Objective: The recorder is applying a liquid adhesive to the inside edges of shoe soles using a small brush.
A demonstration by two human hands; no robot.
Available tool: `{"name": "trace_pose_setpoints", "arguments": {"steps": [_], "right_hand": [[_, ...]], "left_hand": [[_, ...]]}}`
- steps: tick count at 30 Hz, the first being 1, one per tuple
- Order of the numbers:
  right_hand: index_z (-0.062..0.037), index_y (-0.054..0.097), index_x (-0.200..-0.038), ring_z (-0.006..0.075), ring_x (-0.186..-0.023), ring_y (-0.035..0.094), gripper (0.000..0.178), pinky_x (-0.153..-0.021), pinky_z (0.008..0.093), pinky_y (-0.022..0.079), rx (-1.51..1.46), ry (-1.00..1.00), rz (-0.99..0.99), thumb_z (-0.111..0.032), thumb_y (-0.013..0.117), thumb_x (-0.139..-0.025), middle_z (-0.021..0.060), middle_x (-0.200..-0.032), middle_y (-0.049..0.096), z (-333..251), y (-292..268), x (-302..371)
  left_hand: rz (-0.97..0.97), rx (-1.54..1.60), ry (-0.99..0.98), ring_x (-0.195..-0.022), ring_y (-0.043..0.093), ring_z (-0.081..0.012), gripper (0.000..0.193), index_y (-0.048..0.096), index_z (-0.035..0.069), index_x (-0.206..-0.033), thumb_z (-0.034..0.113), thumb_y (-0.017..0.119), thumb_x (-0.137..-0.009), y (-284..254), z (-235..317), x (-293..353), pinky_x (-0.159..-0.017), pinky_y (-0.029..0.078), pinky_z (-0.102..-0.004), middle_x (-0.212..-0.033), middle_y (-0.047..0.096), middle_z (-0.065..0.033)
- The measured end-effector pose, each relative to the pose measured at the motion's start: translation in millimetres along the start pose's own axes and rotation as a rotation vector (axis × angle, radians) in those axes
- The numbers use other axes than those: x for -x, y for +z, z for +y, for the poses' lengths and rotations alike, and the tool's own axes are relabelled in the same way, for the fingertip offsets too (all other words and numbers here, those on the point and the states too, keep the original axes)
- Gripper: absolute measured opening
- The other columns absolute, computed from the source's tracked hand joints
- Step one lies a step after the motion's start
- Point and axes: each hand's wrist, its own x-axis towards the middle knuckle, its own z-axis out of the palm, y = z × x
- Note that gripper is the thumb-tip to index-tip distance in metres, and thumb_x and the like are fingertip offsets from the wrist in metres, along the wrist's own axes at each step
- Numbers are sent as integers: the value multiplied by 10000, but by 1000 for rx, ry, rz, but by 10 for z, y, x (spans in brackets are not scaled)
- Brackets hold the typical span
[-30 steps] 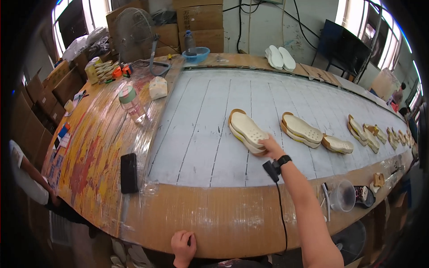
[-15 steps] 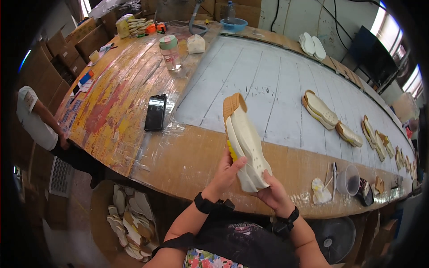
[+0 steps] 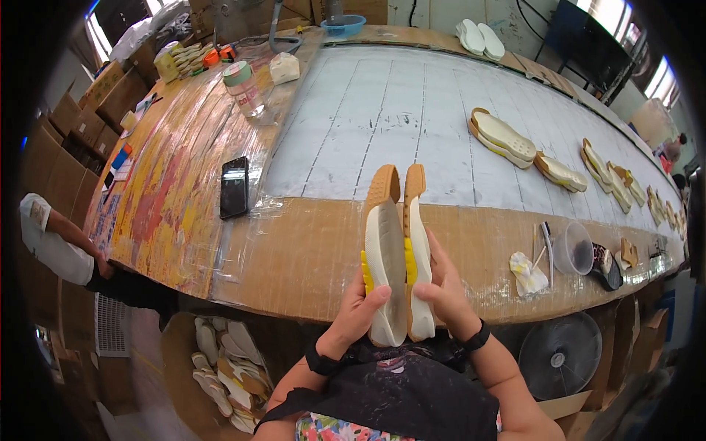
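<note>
Two shoe soles stand on edge side by side over the near table edge, tan heel ends pointing away from me. My left hand point(image 3: 357, 312) is closed round the left sole point(image 3: 381, 250), thumb on its cream sidewall beside a yellow patch. The right sole point(image 3: 416, 253), cream with a tan heel and yellow middle, is gripped by my right hand point(image 3: 447, 290), thumb across its side. A narrow gap shows between the soles at the heel ends. Further right, another cream and tan sole point(image 3: 503, 137) lies on the white lined surface point(image 3: 346, 125).
More soles point(image 3: 618, 180) run along the right side. Near them are a clear plastic cup point(image 3: 573, 248) and crumpled tissue point(image 3: 528, 273). A phone point(image 3: 234, 188) and a bottle point(image 3: 243, 90) lie left. Below sit a box of soles point(image 3: 176, 353) and a fan point(image 3: 560, 360). A person point(image 3: 62, 239) stands left.
Both hands held what looked like one sole, its top face showing, tilted over the table. Now two soles are apart, one in each hand, nearer my body. The view has shifted too.
</note>
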Motion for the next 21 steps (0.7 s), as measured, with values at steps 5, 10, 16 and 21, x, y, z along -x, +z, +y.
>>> {"name": "trace_pose_setpoints", "arguments": {"steps": [5, 10, 16, 21], "right_hand": [[7, 7, -1431, 246, -1338, 229, 1098, -1081, 353, 203, -40, -15, -73, -194, 760, -657, 160, -1448, 198, -78, 61, 129], [-5, -6, -1433, 245, -1349, 196, 1112, -1087, 351, 183, -17, -70, -70, -178, 761, -647, 158, -1456, 173, 4, 64, 157], [-9, -1, -1433, 252, -1329, 244, 1119, -1079, 354, 208, 155, -98, -7, -111, 757, -617, 163, -1435, 221, 37, 48, 244], [-17, -2, -1435, 262, -1313, 277, 1122, -1070, 363, 237, 289, -116, -12, -119, 753, -612, 179, -1421, 249, 29, 30, 278]], "left_hand": [[23, -181, 100, -1158, 437, -169, 628, 207, 24, -1410, 210, 530, -905, 115, -8, 15, -979, 345, -302, -1301, 423, -95], [125, -793, 436, -1182, 428, -212, 628, 226, 15, -1414, 217, 530, -902, 162, 65, -12, -976, 343, -304, -1381, 331, -154], [216, -595, 339, -920, 595, -192, 340, 558, -41, -1170, 162, 533, -899, 114, 388, -17, -810, 451, -276, -1031, 615, -157], [207, -846, 389, -612, 598, -155, 256, 611, -54, -1069, 102, 529, -884, 175, 579, 9, -595, 472, -255, -703, 620, -135]]}}
